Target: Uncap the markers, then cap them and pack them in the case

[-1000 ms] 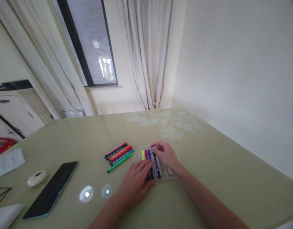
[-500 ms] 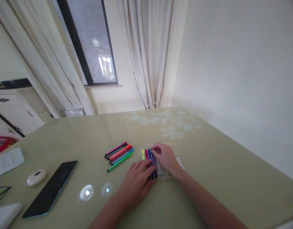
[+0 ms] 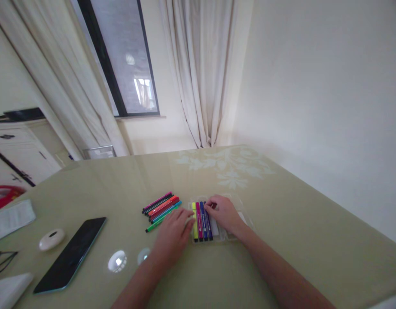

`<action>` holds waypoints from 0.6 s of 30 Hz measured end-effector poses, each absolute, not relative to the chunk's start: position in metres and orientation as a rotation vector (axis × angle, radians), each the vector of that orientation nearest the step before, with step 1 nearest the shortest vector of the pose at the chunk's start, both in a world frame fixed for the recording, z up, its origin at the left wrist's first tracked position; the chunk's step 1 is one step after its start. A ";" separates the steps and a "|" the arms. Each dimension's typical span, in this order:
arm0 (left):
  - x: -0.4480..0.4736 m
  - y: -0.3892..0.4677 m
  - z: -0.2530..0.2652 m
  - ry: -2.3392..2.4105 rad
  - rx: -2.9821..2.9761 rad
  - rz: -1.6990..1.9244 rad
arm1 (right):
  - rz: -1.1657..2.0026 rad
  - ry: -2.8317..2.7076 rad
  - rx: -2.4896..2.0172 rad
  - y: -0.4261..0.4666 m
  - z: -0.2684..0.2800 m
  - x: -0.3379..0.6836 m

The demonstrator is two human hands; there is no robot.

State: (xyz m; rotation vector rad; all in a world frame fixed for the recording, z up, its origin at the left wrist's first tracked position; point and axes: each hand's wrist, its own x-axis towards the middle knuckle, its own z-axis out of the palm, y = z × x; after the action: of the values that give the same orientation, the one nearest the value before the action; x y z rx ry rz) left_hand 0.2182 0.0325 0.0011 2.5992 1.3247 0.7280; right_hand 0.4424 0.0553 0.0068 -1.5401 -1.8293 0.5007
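Note:
A clear plastic case [image 3: 226,236] lies on the table with several markers side by side in its left part. From the left they are a yellow marker [image 3: 195,225], a magenta marker [image 3: 199,221], a blue marker [image 3: 203,223] and a dark purple marker [image 3: 208,223]. My right hand [image 3: 225,212] is closed, thumb and fingers at the top end of the dark purple marker. Just left of the case, my left hand [image 3: 174,229] is open, its fingertips near the yellow marker. A group of loose markers [image 3: 164,208] lies beyond my left hand, partly covered by it.
A phone [image 3: 71,255] and a white oval object [image 3: 51,239] lie on the left of the table [image 3: 120,184]. Near the left edge are a pale cloth or packet [image 3: 13,219] and a dark cord-like item [image 3: 4,259]. A wall [image 3: 314,107] borders the table's right side.
My left hand has lifted off the markers in the case and moved left toward the loose ones. My right hand has stayed at the dark purple marker's top end.

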 end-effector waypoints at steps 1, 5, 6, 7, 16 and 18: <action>0.212 0.037 0.002 1.492 2.577 0.741 | 0.496 -1.825 -1.549 0.055 0.007 0.443; 0.194 0.048 0.004 1.977 2.503 0.632 | 0.448 -1.805 -1.538 0.055 0.009 0.442; 0.192 0.048 0.003 1.994 2.499 0.600 | 0.435 -1.798 -1.522 0.055 0.009 0.442; 0.192 0.048 0.002 1.980 2.500 0.580 | 0.424 -1.791 -1.504 0.055 0.009 0.441; 0.200 0.050 -0.002 1.800 2.483 0.685 | 0.415 -1.766 -1.382 0.050 0.014 0.435; 0.204 0.049 0.000 1.683 2.404 0.843 | 0.517 -1.754 -1.321 0.047 0.016 0.432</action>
State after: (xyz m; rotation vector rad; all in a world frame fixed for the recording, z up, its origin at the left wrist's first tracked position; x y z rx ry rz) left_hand 0.2043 0.0488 0.0004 2.4040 1.6825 0.8429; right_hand 0.4319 0.0467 0.0165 -1.3208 -1.7544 0.5165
